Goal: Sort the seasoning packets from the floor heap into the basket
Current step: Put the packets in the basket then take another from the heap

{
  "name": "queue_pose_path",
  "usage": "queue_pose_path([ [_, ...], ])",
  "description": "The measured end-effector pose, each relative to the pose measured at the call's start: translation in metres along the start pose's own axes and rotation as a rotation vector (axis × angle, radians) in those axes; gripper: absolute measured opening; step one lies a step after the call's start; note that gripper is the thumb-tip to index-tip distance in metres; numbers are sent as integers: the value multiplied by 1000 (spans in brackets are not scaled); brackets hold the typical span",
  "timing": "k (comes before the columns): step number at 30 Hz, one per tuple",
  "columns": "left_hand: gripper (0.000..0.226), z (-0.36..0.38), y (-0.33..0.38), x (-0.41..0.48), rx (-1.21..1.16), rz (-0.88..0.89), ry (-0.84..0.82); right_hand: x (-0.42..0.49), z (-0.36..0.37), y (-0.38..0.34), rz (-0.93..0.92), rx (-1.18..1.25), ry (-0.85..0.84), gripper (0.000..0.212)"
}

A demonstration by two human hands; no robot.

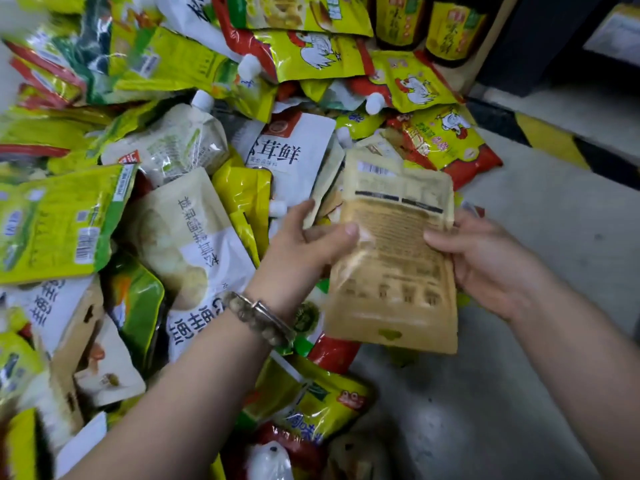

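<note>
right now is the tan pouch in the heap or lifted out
Lifted out: left hand and right hand hold the tan pouch above the heap, back facing up.

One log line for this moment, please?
left hand: grips tan packet | right hand: pinches its edge | heap: on floor | basket: not seen
</note>
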State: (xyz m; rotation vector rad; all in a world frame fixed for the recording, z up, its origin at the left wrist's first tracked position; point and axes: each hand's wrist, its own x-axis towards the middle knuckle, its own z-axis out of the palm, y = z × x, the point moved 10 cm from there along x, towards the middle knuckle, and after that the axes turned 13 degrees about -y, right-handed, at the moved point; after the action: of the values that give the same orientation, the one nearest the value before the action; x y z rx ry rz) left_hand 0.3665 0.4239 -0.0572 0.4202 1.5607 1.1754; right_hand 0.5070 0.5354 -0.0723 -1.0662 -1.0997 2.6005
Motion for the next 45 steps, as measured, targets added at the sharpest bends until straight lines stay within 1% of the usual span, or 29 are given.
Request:
queue_pose_path([
  [1,70,17,-15,0,-152,-105,-114,-4,1,8,30,-18,-30,39],
  [2,52,31,-26,-2,-223,-172,-185,-5,3,15,50,-36,-51,37],
  [3,32,37,-34,-2,-248,-203,-190,-5,2,21,64,-60,-51,32],
  [4,19,37,-39,-2,-246,-201,-150,-6,-4,24,68,-90,-10,25],
  [5,15,34,-43,0,-227,-180,-97,-6,-19,25,66,-110,90,17],
  [6,15,31,-44,1,-212,-157,-62,-7,-39,25,62,-115,230,12],
  [8,16,23,-42,-1,-188,-118,-21,-12,-78,31,55,-96,475,14],
  [9,17,20,-41,-1,-176,-99,-1,-14,-92,37,64,-91,554,14],
  [11,17,10,-42,-4,-126,-67,42,-12,-105,52,80,-87,635,14],
  [13,17,3,-38,-8,-74,-45,65,-6,-105,58,90,-71,649,12],
  [16,16,-3,-41,-11,-115,-57,75,9,-105,63,149,42,631,32],
  [17,15,-4,-41,-12,-146,-55,66,16,-104,64,148,85,597,32],
  [18,14,-5,-41,-12,-183,-49,53,23,-101,62,120,124,556,28],
  [20,15,-5,-34,-13,-283,-19,13,31,-92,50,22,156,488,20],
  [23,22,-4,-24,-15,-367,47,-33,23,-70,21,-160,115,377,25],
  [25,27,0,-20,-13,-397,60,-61,8,-51,4,-247,69,270,22],
  [28,37,12,-18,-9,-421,75,-98,-12,-14,-9,-267,-38,88,18],
  [30,44,10,-18,-6,-379,108,-60,-16,2,-6,-242,-56,15,23],
  [32,59,15,-22,-4,-379,73,-75,-17,-1,5,-213,-10,50,16],
  [33,58,20,-28,-3,-416,20,-99,-18,-4,12,-196,27,84,12],
  [35,44,29,-41,-5,-506,-108,-160,-20,-10,23,-167,93,124,11],
  [36,43,32,-47,-6,-536,-164,-189,-20,-11,27,-162,122,121,17],
  [38,53,35,-56,-7,-564,-243,-241,-21,-9,32,-135,156,85,34],
  [39,55,37,-57,-9,-562,-266,-260,-22,-7,34,-113,167,60,38],
  [41,44,34,-56,-9,-538,-248,-231,-25,-6,38,-75,177,45,32],
  [42,41,29,-52,-7,-530,-205,-193,-27,-11,42,-59,180,85,28],
  [43,38,24,-46,-8,-519,-160,-154,-29,-20,47,-40,178,171,24],
  [45,36,12,-36,-10,-484,-82,-85,-43,-54,63,18,175,449,16],
])
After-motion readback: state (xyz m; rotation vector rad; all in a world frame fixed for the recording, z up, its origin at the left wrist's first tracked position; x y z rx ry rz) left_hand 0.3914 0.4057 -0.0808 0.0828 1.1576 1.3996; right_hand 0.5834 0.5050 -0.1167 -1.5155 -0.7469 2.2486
